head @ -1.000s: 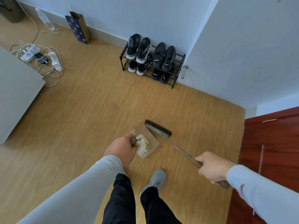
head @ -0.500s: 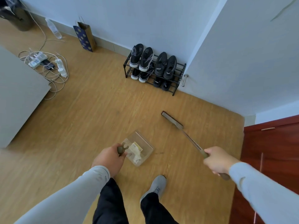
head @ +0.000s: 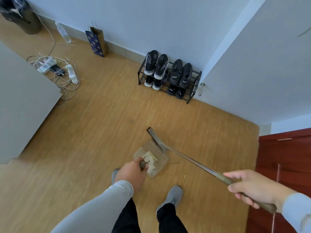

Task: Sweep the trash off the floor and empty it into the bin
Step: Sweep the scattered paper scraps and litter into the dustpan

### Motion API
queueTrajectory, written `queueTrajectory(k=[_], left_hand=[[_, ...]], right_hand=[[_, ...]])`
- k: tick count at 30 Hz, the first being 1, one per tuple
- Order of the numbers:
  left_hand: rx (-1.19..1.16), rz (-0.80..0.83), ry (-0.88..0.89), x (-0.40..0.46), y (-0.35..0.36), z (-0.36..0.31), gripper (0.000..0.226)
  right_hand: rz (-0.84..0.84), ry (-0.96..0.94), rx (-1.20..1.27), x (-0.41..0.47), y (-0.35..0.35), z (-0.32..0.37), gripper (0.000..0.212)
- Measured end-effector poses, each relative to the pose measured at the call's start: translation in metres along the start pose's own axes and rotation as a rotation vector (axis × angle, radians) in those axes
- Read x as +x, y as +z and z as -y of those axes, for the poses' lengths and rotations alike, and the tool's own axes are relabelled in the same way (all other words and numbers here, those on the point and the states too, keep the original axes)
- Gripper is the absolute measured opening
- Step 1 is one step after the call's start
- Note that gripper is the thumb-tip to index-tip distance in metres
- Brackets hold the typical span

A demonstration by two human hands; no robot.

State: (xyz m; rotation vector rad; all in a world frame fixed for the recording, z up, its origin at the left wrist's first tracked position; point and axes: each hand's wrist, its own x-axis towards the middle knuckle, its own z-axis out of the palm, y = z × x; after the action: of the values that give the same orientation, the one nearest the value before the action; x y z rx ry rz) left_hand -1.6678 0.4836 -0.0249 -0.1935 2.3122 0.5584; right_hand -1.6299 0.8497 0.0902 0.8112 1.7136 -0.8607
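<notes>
Over wood floor [head: 101,132] | left hand [head: 131,174] gripping dustpan [head: 156,158] handle, paper trash [head: 150,159] lying inside | right hand [head: 252,187] clasping broom [head: 185,158] | risk: tilting pan is spilling trash before the bin [head: 18,14]

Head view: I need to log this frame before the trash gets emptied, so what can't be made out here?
- Bin: cut off by the top-left edge; its inside is unseen.
- Trash in the dustpan: too small to identify; left hand covers part.
- Broom head: motion-blurred; floor contact unclear.
- Broom handle: hidden inside right hand.
</notes>
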Motion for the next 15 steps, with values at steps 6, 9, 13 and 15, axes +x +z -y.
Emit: queueTrajectory(k=[6,9,13,15], left_hand=[[-0.128,-0.032,-0.003,-0.002,-0.070,0.055,0.037],[-0.149,-0.043,-0.014,0.007,-0.103,0.085,0.038],[-0.174,-0.067,-0.032,0.022,-0.132,0.119,0.031],[-0.184,-0.082,-0.054,0.032,-0.143,0.134,0.028]], right_hand=[[-0.181,-0.106,-0.032,-0.026,0.052,0.079,0.057],[-0.233,-0.140,-0.041,-0.025,0.083,0.115,0.057],[-0.261,-0.135,-0.038,-0.017,0.107,0.154,0.058],[-0.235,-0.106,-0.032,-0.006,0.114,0.174,0.058]])
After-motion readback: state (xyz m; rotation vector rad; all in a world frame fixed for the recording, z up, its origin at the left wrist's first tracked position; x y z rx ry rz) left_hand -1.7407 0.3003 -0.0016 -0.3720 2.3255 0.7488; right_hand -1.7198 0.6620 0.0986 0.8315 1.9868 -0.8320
